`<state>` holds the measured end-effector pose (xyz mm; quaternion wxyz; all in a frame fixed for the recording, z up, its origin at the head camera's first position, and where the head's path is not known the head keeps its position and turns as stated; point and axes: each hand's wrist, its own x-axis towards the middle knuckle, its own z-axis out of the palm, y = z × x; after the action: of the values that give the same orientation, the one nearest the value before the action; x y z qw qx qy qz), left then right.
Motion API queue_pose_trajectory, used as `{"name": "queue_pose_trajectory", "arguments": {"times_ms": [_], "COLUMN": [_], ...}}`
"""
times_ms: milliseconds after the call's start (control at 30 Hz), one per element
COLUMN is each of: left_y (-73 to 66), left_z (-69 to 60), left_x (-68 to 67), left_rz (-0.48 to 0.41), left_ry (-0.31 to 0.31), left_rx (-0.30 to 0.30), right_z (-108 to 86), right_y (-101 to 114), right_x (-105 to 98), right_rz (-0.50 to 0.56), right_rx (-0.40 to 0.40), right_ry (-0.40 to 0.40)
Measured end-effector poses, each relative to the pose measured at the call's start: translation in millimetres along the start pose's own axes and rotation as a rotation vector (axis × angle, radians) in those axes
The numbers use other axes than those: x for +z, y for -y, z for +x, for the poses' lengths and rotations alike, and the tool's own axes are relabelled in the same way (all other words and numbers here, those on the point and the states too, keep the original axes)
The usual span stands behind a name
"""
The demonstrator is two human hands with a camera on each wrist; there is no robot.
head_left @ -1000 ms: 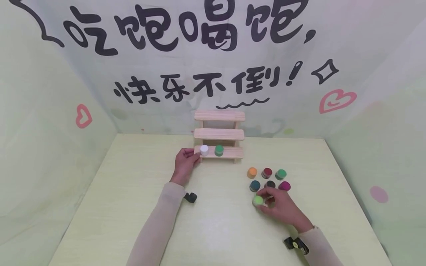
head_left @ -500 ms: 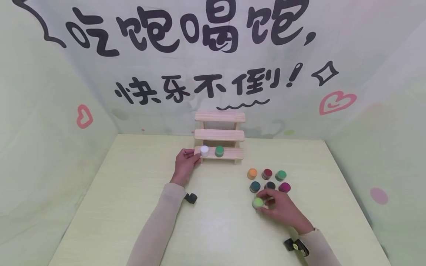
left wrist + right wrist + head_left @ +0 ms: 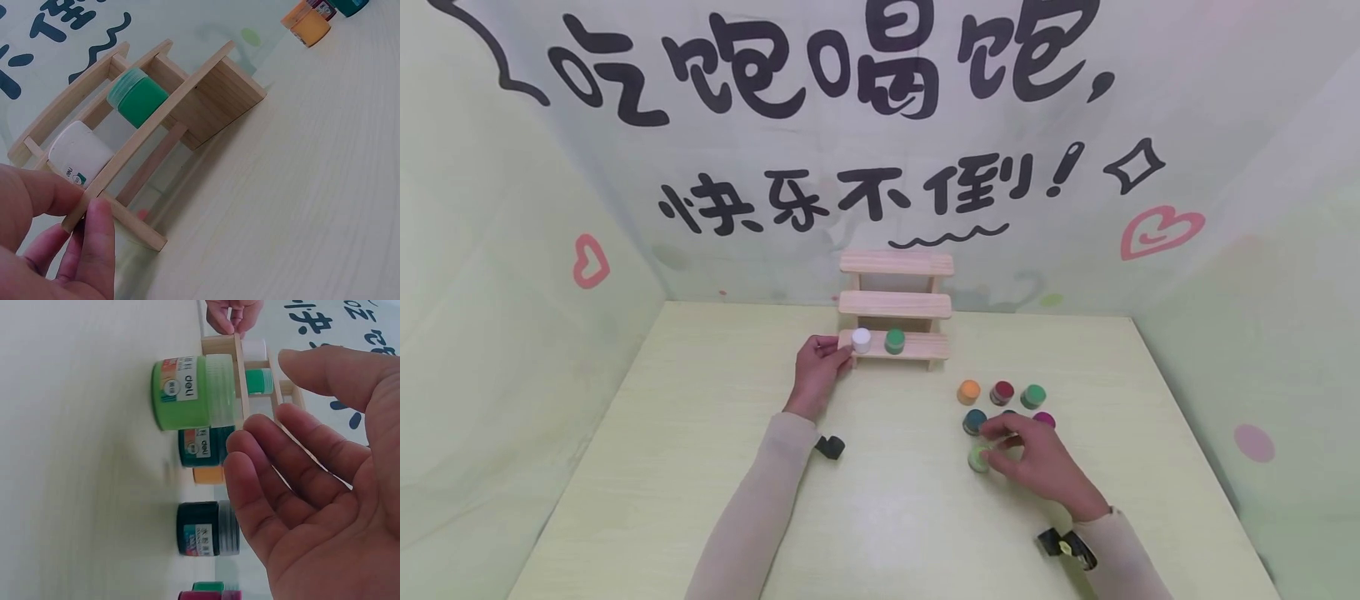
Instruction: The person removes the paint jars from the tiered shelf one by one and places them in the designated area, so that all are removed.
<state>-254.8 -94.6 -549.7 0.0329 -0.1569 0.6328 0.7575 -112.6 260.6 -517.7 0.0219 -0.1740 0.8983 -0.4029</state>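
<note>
A three-tier wooden step shelf stands at the back of the table. My left hand pinches the left end of its lowest board between thumb and fingers, just beside a white paint jar. To the right of that jar sits a green paint jar on the same board. My right hand hovers over a light green paint jar, thumb and fingers spread and apart from it in the right wrist view. That jar stands upright on the table, its lid partly hidden by the fingers in the head view.
Behind the light green jar, more paint jars stand in two rows: orange, dark red and green at the back; teal, a mostly hidden dark one and magenta in front. A printed cloth hangs behind the table.
My right hand has let go of the light green jar and lifted slightly away, its fingers moving over the front row. The left hand stays on the shelf.
</note>
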Motion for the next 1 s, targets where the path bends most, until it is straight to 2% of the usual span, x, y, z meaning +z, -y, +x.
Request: {"name": "queue_pose_trajectory", "arguments": {"times_ms": [533,1000], "left_y": [-0.1,-2.2], "left_z": [-1.1,-1.5], "left_x": [-0.4,-0.1], "left_rz": [0.006,-0.013], "left_ry": [-0.006,0.001], "left_rx": [0.008,0.012], "right_z": [29.8,65.1], "right_y": [13.3,26.1], "right_x": [5.0,16.9], "right_rz": [0.071,0.086], "right_rx": [-0.053,0.073], "right_ry": [-0.039,-0.056]}}
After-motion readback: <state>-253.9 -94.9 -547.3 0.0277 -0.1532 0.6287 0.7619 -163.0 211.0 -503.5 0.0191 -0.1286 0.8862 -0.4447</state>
